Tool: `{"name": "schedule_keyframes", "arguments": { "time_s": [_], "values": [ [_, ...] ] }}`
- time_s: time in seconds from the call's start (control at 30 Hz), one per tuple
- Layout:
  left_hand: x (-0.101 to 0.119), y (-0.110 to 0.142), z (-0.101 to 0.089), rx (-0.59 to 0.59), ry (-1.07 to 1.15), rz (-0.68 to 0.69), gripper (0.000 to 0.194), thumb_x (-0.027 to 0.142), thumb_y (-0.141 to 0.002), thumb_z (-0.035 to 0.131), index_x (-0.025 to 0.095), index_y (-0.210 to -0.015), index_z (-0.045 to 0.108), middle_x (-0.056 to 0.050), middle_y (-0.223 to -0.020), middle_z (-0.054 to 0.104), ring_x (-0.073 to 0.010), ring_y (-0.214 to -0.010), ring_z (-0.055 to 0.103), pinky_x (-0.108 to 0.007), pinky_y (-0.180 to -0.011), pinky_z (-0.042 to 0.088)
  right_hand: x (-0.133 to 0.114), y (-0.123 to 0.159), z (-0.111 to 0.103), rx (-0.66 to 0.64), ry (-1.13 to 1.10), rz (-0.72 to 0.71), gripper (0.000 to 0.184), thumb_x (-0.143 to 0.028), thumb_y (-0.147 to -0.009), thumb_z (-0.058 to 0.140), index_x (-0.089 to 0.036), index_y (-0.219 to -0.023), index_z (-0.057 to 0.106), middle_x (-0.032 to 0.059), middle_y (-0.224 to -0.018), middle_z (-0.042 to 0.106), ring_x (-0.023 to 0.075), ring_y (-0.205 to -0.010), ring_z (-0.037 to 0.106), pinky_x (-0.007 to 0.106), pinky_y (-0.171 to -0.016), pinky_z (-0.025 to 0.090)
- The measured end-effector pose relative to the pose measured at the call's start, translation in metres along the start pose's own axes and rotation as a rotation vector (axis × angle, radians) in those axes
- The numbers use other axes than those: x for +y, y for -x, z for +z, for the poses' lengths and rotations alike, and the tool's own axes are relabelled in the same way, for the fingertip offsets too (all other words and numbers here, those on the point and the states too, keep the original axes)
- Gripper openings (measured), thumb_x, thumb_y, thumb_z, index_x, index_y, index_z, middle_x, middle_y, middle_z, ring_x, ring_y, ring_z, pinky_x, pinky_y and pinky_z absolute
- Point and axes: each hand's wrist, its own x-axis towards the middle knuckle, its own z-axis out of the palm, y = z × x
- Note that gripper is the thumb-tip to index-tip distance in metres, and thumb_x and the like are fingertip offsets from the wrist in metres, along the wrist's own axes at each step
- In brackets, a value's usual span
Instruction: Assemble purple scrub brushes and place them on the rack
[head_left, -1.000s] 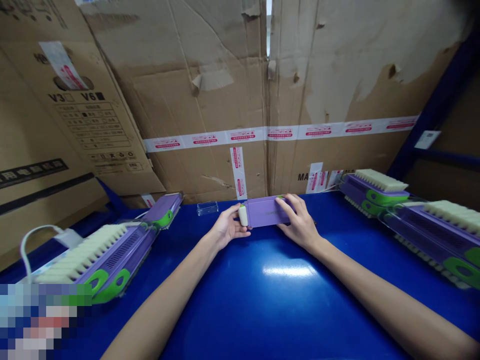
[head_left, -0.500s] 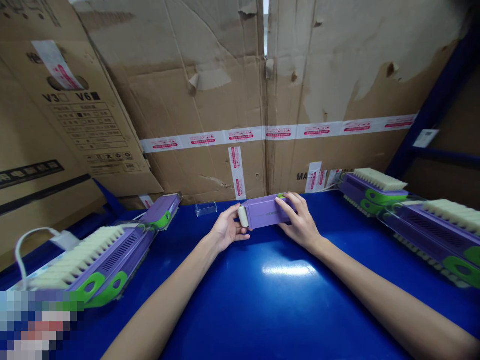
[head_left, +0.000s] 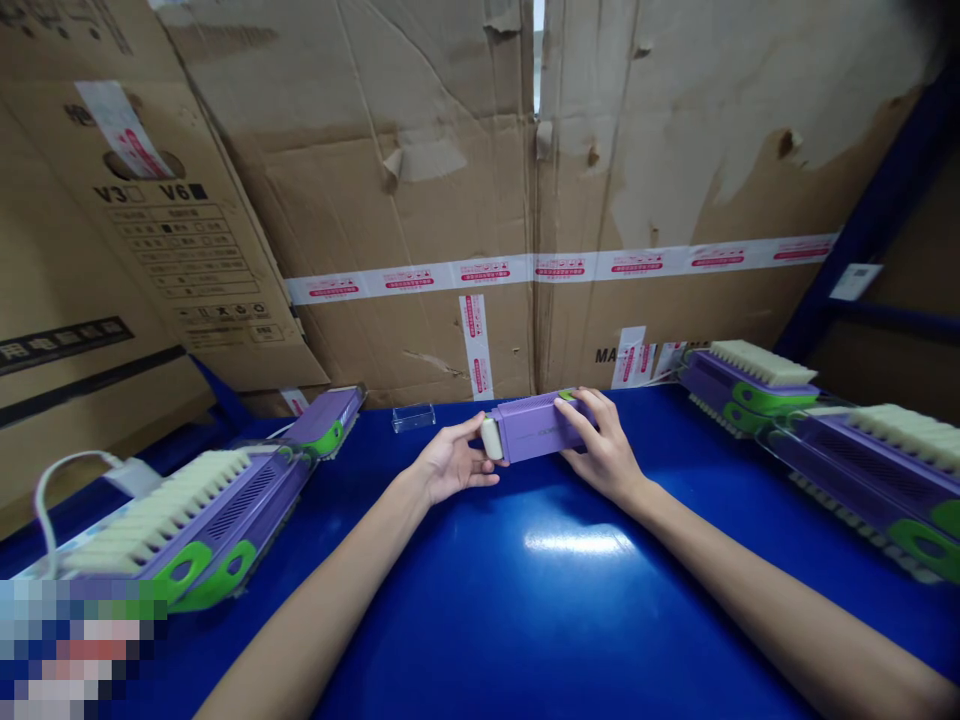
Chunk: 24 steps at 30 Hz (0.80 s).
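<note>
Between my hands, a little above the blue tabletop, is a purple brush (head_left: pixel 536 425) with a flat body, faint lettering and a bit of green on its top edge. A rounded cream-white piece (head_left: pixel 491 438) sticks out at its left end. My left hand (head_left: pixel 454 462) holds that end, thumb on top and the other fingers curled behind and below. My right hand (head_left: pixel 604 445) grips the right part of the body, fingers over its front and top, and hides that end. A small clear plastic cover (head_left: pixel 413 418) lies on the table, left of the brush.
Purple and green brushes with cream bristles (head_left: pixel 187 520) stand at the left, near a white cable (head_left: pixel 64 470). More such brushes (head_left: pixel 870 450) are at the right. Taped cardboard (head_left: pixel 412 220) walls the back of the blue table (head_left: pixel 487 620). A blue metal frame (head_left: pixel 840 240) rises at right.
The brush and both hands keep nearly the same place and grip. The brush's left end sits slightly lower, and the whole view has shifted a little.
</note>
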Motion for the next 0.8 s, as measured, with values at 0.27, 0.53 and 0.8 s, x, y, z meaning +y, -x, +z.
{"name": "schedule_keyframes", "arguments": {
  "time_s": [0.27,0.53,0.8],
  "values": [
    [-0.002,0.000,0.007,0.035,-0.015,0.063,0.034,0.044,-0.085,0.048,0.014,-0.102,0.051,-0.012,-0.071,0.064,-0.0116,-0.050,0.054,-0.025,-0.054,0.051,0.001,0.002,0.000,-0.044,0.003,0.050,0.076,-0.014,-0.080,0.056,-0.033,-0.144,0.023,0.0120,-0.131,0.039,0.0334,-0.119,0.040,0.056,-0.094,0.044],
    [-0.009,-0.008,0.006,0.240,-0.112,0.106,0.055,0.067,-0.079,0.044,0.015,-0.095,0.056,-0.004,-0.063,0.056,-0.0097,-0.046,0.048,-0.024,-0.047,0.050,-0.005,0.000,0.002,-0.078,0.028,0.022,0.074,-0.017,-0.079,0.058,-0.033,-0.144,0.025,0.0118,-0.129,0.039,0.0341,-0.118,0.040,0.056,-0.094,0.044],
    [0.002,-0.007,0.004,0.597,-0.141,0.533,0.052,0.060,-0.079,0.051,0.015,-0.052,0.049,-0.011,-0.077,0.063,-0.0197,-0.077,0.061,-0.029,-0.059,0.054,-0.008,-0.004,0.005,-0.117,0.074,0.128,0.074,-0.013,-0.075,0.059,-0.028,-0.142,0.031,0.0129,-0.126,0.039,0.0342,-0.116,0.039,0.054,-0.095,0.044]
  ]
}}
